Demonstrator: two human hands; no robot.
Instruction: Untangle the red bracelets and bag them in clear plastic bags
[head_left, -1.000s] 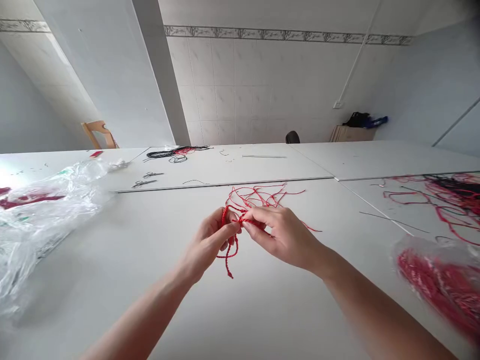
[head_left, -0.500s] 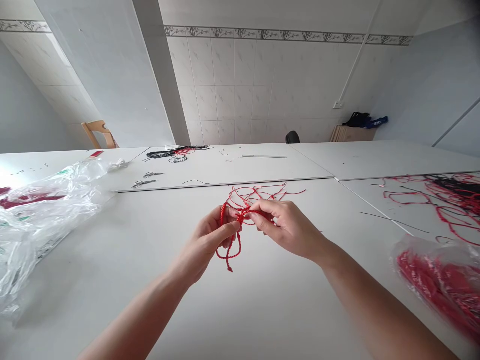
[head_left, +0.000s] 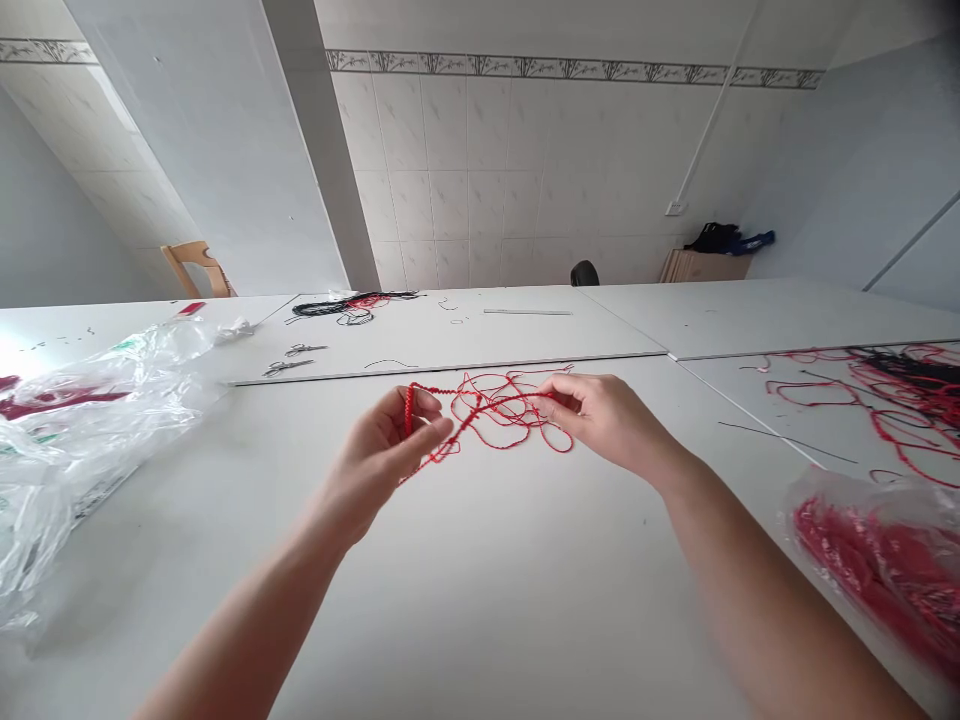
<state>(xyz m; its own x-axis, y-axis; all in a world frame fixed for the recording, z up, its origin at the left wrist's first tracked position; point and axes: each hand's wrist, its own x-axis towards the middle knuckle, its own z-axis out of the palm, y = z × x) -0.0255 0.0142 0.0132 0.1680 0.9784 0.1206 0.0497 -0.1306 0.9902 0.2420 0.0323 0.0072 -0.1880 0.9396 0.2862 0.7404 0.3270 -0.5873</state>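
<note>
A red braided cord (head_left: 495,403) stretches between my two hands above the white table. My left hand (head_left: 386,445) is closed on one end, with a thick braided stretch looped over its index finger and a thin tail hanging below. My right hand (head_left: 592,405) pinches the other end between thumb and fingertips. Behind and below the cord, loose thin red strings (head_left: 517,435) lie in tangled loops on the table. How the cord runs inside my left fingers is partly hidden.
Clear plastic bags (head_left: 142,400) lie at left, and a bag of red cord (head_left: 885,560) at right. Further back are scissors (head_left: 289,368), a black cord bundle (head_left: 337,305) and a thin strip (head_left: 527,312). Red and black cords (head_left: 907,400) spread at far right.
My hands have moved apart, left hand leftward and right hand slightly right and up. The bunched red cord between them is now drawn out into a line.
</note>
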